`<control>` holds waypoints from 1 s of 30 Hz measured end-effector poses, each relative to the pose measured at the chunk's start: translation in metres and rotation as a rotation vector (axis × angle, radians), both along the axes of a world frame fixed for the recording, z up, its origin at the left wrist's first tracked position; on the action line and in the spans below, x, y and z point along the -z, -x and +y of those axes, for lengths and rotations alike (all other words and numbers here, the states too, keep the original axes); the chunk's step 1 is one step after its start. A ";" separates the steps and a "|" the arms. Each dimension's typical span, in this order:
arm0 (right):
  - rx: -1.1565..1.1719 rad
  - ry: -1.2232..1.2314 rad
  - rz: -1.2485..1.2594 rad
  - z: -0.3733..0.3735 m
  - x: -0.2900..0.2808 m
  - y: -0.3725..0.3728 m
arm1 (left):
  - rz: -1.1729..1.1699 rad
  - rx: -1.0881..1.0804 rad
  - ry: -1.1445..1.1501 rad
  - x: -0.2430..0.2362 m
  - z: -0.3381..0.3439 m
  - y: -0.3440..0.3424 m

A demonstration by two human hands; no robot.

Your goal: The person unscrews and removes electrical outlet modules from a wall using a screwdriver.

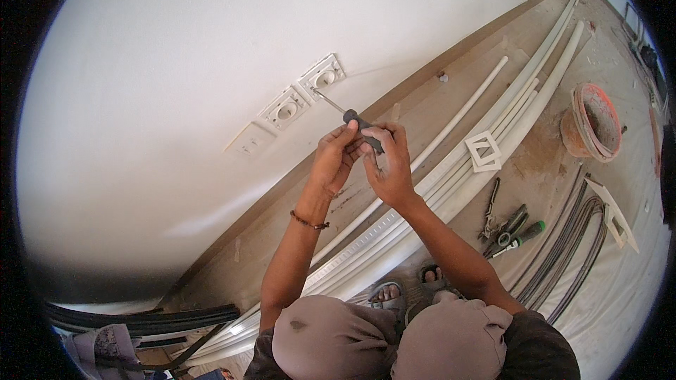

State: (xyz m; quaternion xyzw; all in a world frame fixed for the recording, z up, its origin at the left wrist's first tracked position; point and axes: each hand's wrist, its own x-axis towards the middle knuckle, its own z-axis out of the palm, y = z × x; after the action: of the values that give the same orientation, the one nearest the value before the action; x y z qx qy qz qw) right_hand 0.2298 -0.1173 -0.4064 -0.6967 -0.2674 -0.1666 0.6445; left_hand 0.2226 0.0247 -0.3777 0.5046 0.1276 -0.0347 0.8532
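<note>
A screwdriver point(363, 129) with a dark handle is held between both hands, its metal shaft slanting up and left to the wall. The tip meets the lower left part of the far wall socket point(324, 77), whose frame is off. My left hand point(336, 158) pinches the handle near the shaft. My right hand point(389, 165) grips the handle's rear end with curled fingers. Beside the far socket sits a second uncovered socket point(286, 110), and left of it a white covered wall plate point(250, 140).
Long white pipes and trunking point(436, 186) run along the floor by the wall, with white cover frames point(483, 151) on them. To the right are pliers point(510, 225), a green-handled screwdriver point(528, 233), dark cables point(574, 246) and an orange bucket point(595, 123). Black conduit point(141, 319) lies lower left.
</note>
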 end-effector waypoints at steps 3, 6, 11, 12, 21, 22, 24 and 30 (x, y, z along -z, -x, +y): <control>-0.007 -0.014 0.021 0.003 0.001 0.000 | -0.002 0.007 0.015 0.000 0.001 -0.001; -0.006 -0.026 0.021 0.004 0.003 -0.001 | 0.001 0.010 0.018 -0.001 0.002 -0.001; -0.008 -0.070 0.139 0.006 -0.007 0.003 | 0.012 -0.060 -0.034 0.005 0.003 -0.002; -0.076 -0.122 0.320 0.004 -0.017 0.006 | 0.019 -0.089 -0.051 0.007 0.004 -0.002; 0.076 0.259 -0.162 0.007 -0.002 -0.002 | 0.015 0.081 -0.017 0.006 0.011 -0.008; 0.077 0.244 -0.217 0.008 0.001 -0.003 | 0.018 0.055 -0.012 0.009 0.012 -0.006; 0.026 0.088 -0.051 0.004 -0.017 0.003 | 0.022 0.007 0.005 0.008 0.012 -0.006; -0.053 0.109 0.039 0.002 -0.009 0.006 | -0.041 0.030 0.197 -0.021 0.000 0.000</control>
State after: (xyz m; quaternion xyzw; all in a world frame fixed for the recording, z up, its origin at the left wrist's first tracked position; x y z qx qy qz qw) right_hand 0.2239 -0.1153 -0.3974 -0.7266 -0.2819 -0.1209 0.6148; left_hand 0.2227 0.0249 -0.3569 0.4207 0.0988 -0.0495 0.9005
